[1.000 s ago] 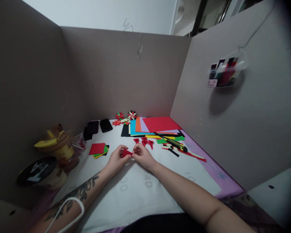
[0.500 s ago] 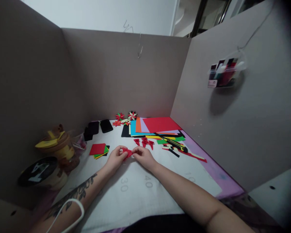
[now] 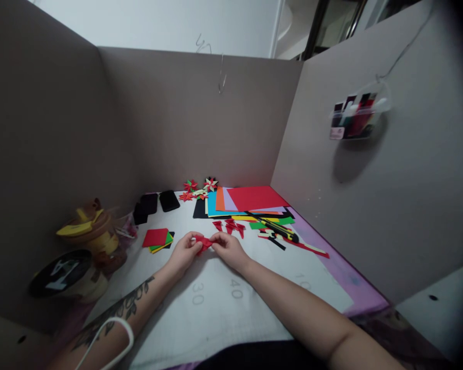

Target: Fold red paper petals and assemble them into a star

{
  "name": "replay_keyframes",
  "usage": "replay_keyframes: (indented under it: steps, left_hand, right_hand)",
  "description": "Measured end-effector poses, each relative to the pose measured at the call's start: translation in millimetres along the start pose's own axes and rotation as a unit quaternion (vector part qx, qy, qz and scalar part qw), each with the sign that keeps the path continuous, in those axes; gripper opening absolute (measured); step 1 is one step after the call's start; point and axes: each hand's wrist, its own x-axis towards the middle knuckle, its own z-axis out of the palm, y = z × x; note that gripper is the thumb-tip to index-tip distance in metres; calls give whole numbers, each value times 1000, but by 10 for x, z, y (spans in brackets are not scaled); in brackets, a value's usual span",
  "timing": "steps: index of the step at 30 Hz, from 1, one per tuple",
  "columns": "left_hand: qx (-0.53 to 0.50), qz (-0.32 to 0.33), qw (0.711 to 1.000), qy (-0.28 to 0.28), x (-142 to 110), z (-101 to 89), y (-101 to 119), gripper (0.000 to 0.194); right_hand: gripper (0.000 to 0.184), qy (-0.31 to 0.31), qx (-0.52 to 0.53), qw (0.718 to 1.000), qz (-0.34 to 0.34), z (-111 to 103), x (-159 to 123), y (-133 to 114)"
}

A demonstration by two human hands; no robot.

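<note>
The bench (image 3: 235, 318) is the largest thing on show, with a whitish covering marked by printed numerals. At its back right lies a fanned stack of coloured sheets (image 3: 254, 198), red uppermost. The yellow-and-black cutter (image 3: 280, 229) lies in front of the stack, among narrow paper scraps (image 3: 272, 239). To the left are dark flat objects (image 3: 169, 200) and, nearer, a small pile of coloured squares (image 3: 155, 237), red on top. The folded paper stars (image 3: 191, 185) sit at the back edge, left of the stack. Small red folded pieces (image 3: 229, 226) lie just beyond the hands. The left hand (image 3: 185, 251) and right hand (image 3: 228, 248) are close together, fingertips pinching opposite ends of a small red folded paper (image 3: 203, 244) above the front-middle of the covering.
</note>
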Motion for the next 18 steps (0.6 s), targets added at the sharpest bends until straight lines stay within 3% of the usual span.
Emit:
replay_keyframes:
  steps: [9, 14, 18]
  left_hand:
    - [36, 28, 999, -12, -3, 6, -18, 26]
    - [103, 105, 989, 3, -11, -10, -69, 45]
    - [196, 169, 966, 4, -25, -17, -57, 24]
  right_hand:
    - [8, 6, 12, 1000, 3, -21, -1, -22]
    - [7, 4, -7, 1000, -8, -30, -5, -47]
    - [8, 6, -50, 998, -41, -35, -14, -80]
